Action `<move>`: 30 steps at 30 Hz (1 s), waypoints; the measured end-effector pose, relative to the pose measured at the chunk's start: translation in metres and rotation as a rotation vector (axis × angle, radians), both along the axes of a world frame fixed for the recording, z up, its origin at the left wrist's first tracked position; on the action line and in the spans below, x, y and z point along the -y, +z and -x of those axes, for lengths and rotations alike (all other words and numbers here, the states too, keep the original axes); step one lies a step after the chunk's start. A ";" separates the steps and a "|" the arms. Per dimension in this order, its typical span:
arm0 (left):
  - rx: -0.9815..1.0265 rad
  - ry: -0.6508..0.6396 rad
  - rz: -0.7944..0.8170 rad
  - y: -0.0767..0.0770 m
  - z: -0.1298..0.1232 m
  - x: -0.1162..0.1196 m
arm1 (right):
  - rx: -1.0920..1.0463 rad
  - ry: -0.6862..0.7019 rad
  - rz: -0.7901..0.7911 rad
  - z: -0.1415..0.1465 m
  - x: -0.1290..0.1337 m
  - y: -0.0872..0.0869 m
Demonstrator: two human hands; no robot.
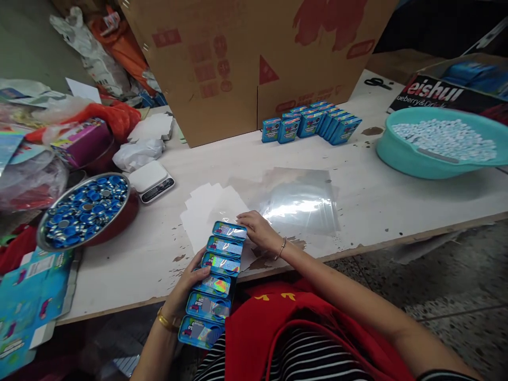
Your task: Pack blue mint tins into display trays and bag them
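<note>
A row of several small blue flat boxes [221, 263] with shiny printed faces lies slanted at the table's front edge. My left hand [186, 283] grips this row from its left side, the thumb lying over one box. At the far end, my right hand [257, 230] has its fingers curled against the top box; part of its grip is hidden. Beneath and beyond the boxes, white paper sheets [202, 211] are fanned out. Clear plastic sheets [299, 201] lie just past my right hand.
Blue boxes [309, 124] stand before a large carton [238, 69]. To the right sits a turquoise basin [428, 164] of small white wrapped pieces. A bowl [133, 206] of blue-and-silver caps and a white scale [148, 177] are left. Scissors [377, 82] lie at the back.
</note>
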State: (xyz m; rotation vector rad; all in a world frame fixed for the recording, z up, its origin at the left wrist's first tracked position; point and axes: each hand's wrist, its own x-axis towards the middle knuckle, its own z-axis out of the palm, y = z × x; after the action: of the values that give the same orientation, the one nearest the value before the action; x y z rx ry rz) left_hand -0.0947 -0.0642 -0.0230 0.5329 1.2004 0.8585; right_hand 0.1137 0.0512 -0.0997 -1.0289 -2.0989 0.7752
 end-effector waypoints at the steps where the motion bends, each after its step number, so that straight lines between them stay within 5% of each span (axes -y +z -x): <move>1: 0.008 -0.004 0.001 0.003 -0.002 -0.002 | 0.001 0.013 0.002 -0.001 0.000 0.000; 19: -0.005 -0.090 -0.042 0.001 -0.019 -0.030 | -0.149 0.006 0.131 -0.016 -0.022 0.003; 26: -0.054 -0.073 -0.034 -0.012 -0.023 -0.042 | -0.083 0.109 0.182 -0.023 -0.025 -0.002; 30: -0.069 -0.069 -0.014 -0.021 -0.025 -0.043 | -0.077 0.006 0.192 -0.023 -0.021 -0.010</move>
State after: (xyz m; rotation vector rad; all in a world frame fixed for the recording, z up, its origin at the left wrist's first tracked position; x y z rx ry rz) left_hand -0.0701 -0.0214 -0.0439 0.6161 1.2326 0.7958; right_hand 0.1370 0.0721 -0.1098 -1.0760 -1.9920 1.0188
